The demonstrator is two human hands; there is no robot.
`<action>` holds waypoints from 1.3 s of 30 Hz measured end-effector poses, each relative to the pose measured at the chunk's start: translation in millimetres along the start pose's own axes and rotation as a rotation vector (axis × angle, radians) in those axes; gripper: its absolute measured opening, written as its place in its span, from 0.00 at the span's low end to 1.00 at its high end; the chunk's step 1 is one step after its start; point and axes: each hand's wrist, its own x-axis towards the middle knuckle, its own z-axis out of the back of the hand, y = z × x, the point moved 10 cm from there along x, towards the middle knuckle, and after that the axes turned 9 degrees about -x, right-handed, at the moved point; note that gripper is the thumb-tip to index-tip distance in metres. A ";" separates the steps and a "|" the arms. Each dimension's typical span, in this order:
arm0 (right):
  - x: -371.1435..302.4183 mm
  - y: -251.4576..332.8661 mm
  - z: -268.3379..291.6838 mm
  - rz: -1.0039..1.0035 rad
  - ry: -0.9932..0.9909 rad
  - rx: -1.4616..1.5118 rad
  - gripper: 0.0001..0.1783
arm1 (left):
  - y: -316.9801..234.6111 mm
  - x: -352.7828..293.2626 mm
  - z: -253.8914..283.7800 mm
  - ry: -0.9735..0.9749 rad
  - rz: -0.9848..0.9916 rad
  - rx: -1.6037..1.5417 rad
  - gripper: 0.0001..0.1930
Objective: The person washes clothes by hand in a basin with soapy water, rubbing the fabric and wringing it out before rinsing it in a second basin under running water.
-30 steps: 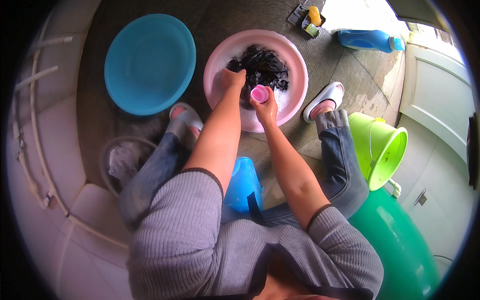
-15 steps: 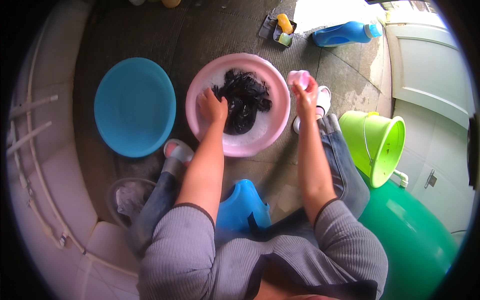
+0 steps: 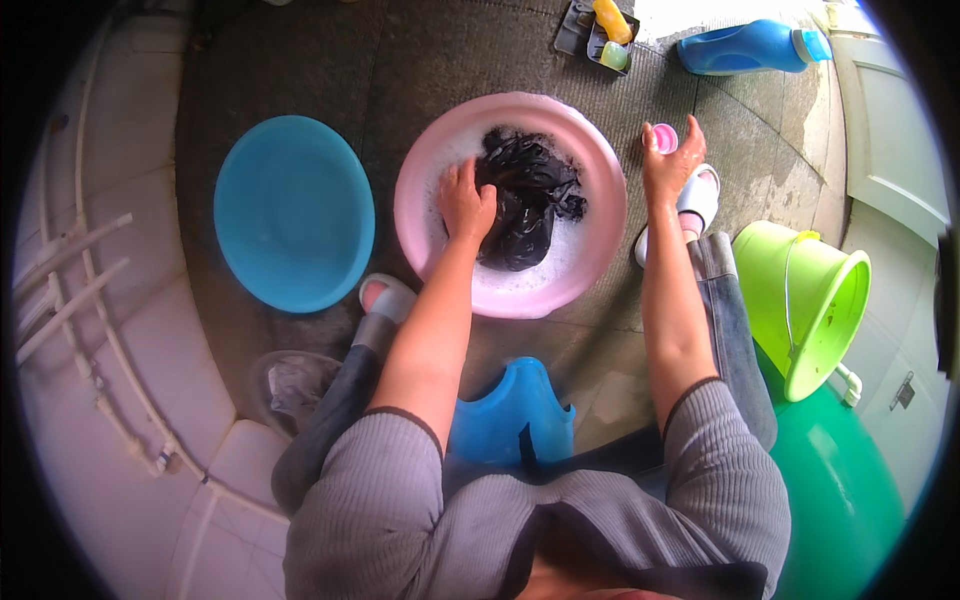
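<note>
**A:** From the head view, what room do I have?

**B:** I see bare floor (image 3: pixel 330 60) above the basins, and a strip between the pink basin (image 3: pixel 420 180) and the blue basin (image 3: pixel 293 212), which sit just apart. A lime bucket (image 3: pixel 812 300) lies tilted on the right.

**A:** Contents?

**B:** The pink basin holds a dark garment (image 3: pixel 525 205) in suds. My left hand (image 3: pixel 464 203) is curled, pressing on the garment's left edge. The blue basin looks bare inside.

**A:** The other hand?

**B:** My right hand (image 3: pixel 672 160) is outside the rim, fingers pinching a small pink cap (image 3: pixel 665 137). A blue bottle (image 3: pixel 750 47) lies on its side at top right, beside a small tray (image 3: pixel 600 30) with yellow and green pieces.
</note>
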 end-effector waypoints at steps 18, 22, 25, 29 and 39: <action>-179.3 116.2 -111.2 0.158 1.137 0.177 0.23 | 16.6 -5.2 -77.0 0.461 0.037 0.325 0.16; -207.5 81.2 -160.7 0.159 1.150 0.250 0.23 | 1.3 19.2 -121.3 0.463 -0.264 0.449 0.13; -145.5 128.5 -139.2 0.349 1.120 0.018 0.24 | 28.7 41.7 -111.8 0.532 0.060 0.300 0.16; -131.2 130.7 -132.7 0.026 1.323 0.321 0.23 | 11.3 70.9 -73.6 0.512 0.237 0.282 0.19; -121.2 121.6 -31.7 -0.034 1.054 0.032 0.37 | -37.1 -66.4 38.9 -0.323 0.231 -0.503 0.27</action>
